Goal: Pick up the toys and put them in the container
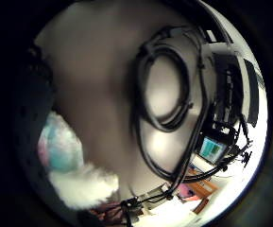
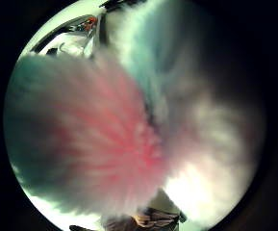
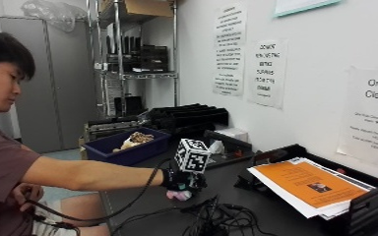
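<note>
My gloved right hand (image 3: 182,178) hovers just above the dark table (image 3: 143,196), its fingers curled around a fluffy plush toy (image 3: 178,195) in pink, teal and white. Only the toy's lower end shows under the hand in the outside view. The toy's fur (image 2: 105,144) fills the thumb side palm view. In the little finger side palm view the toy (image 1: 65,151) lies at the picture's edge next to the palm. The blue container (image 3: 110,150) stands farther back on the table, apart from the hand, with a brown toy (image 3: 135,139) in it.
Black cables (image 3: 208,221) lie coiled on the table by the hand; the coil (image 1: 164,85) shows below the palm. A black paper tray holding orange sheets (image 3: 307,184) stands at the right by the wall. Black trays (image 3: 189,115) sit behind the container.
</note>
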`<state>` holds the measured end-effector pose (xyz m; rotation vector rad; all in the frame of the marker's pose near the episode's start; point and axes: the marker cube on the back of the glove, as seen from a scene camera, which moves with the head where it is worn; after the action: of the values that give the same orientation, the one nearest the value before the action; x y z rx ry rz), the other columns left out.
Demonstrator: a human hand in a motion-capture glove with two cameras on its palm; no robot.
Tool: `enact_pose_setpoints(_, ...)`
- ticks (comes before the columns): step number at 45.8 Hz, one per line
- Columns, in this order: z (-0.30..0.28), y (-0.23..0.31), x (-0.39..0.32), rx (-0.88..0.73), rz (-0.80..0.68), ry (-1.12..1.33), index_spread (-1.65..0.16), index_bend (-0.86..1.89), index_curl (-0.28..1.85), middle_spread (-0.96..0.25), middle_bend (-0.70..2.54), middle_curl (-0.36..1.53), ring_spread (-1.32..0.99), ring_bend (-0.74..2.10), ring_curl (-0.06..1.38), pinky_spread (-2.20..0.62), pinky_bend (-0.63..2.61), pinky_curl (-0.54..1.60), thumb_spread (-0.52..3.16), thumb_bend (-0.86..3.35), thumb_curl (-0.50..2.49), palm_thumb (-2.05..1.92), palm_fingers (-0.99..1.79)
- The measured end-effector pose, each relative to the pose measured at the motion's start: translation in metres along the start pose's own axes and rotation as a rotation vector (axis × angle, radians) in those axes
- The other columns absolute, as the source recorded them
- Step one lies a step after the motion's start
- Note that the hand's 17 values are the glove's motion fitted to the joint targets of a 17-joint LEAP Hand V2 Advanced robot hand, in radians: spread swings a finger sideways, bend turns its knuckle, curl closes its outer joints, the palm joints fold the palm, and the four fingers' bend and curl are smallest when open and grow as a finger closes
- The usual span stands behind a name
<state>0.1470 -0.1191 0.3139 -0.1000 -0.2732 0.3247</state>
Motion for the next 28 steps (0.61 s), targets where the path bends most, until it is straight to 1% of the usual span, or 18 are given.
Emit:
enact_pose_setpoints(6, -0.003, 0.011, -0.013, -0.057, -0.047, 0.003, -0.22, 0.29, 0.09, -0.22, 1.01, 0.76, -0.31, 1.35, 0.60, -0.37, 0.95, 0.40, 1.27, 0.22, 0.46, 0.54, 1.14)
enact_pose_setpoints(9, -0.008, 0.019, -0.022, -0.073, -0.092, 0.016, -0.24, 0.33, 0.09, -0.24, 1.03, 0.79, -0.32, 1.36, 0.61, -0.38, 0.96, 0.42, 1.14, 0.21, 0.51, 0.59, 1.13)
enact_pose_setpoints(10, -0.010, 0.022, -0.025, -0.078, -0.106, 0.012, -0.25, 0.39, 0.10, -0.24, 1.07, 0.81, -0.32, 1.36, 0.61, -0.39, 0.94, 0.42, 1.09, 0.20, 0.52, 0.59, 1.17)
enact_pose_setpoints(11, -0.013, 0.025, -0.029, -0.081, -0.118, 0.006, -0.26, 0.37, 0.09, -0.24, 1.06, 0.81, -0.33, 1.37, 0.62, -0.39, 0.95, 0.43, 1.08, 0.20, 0.54, 0.61, 1.14)
enact_pose_setpoints(12, -0.016, 0.027, -0.033, -0.082, -0.130, 0.002, -0.27, 0.47, 0.12, -0.25, 1.10, 0.83, -0.33, 1.35, 0.62, -0.39, 0.92, 0.42, 1.02, 0.18, 0.55, 0.59, 1.20)
enact_pose_setpoints(14, -0.024, 0.033, -0.041, -0.078, -0.149, 0.005, -0.28, 0.53, 0.13, -0.25, 1.12, 0.84, -0.33, 1.35, 0.62, -0.40, 0.93, 0.43, 0.97, 0.17, 0.57, 0.59, 1.20)
enact_pose_setpoints(19, -0.055, 0.047, -0.065, -0.039, -0.203, 0.035, -0.31, 0.72, 0.18, -0.25, 1.17, 0.88, -0.34, 1.36, 0.63, -0.40, 0.94, 0.45, 0.84, 0.12, 0.62, 0.58, 1.22)
enact_pose_setpoints(24, -0.100, 0.066, -0.094, 0.034, -0.225, 0.071, -0.32, 0.85, 0.23, -0.24, 1.21, 0.90, -0.34, 1.38, 0.65, -0.40, 0.96, 0.46, 0.74, 0.10, 0.66, 0.58, 1.19)
enact_pose_setpoints(28, -0.142, 0.085, -0.136, 0.107, -0.307, 0.035, -0.32, 0.92, 0.27, -0.24, 1.24, 0.92, -0.34, 1.41, 0.66, -0.41, 0.98, 0.47, 0.68, 0.08, 0.69, 0.59, 1.16)
